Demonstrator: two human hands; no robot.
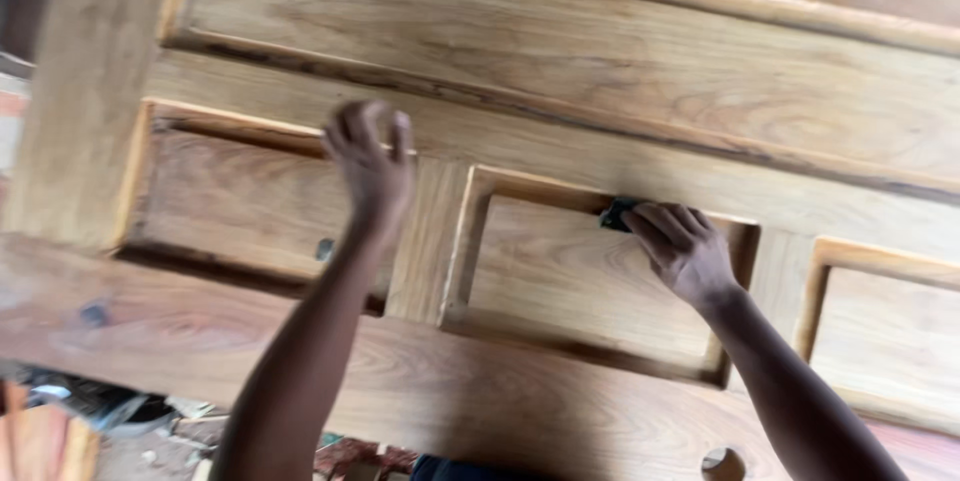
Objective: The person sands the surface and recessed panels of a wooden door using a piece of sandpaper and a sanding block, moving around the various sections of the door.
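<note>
A large panelled wooden door (560,71) lies flat in front of me, its recessed panels framed by mouldings. My right hand (680,246) presses a small dark block (617,213), likely sandpaper, against the upper edge of the middle recessed panel (570,286). My left hand (370,166) rests with curled fingers on the rail above the left recessed panel (235,206), holding nothing visible. Both forearms reach up from the bottom of the view.
A round lock hole (722,463) is cut in the door's near stile. A further recessed panel (890,341) lies at the right. Scraps and debris (110,411) lie on the floor below the door's near edge at the left.
</note>
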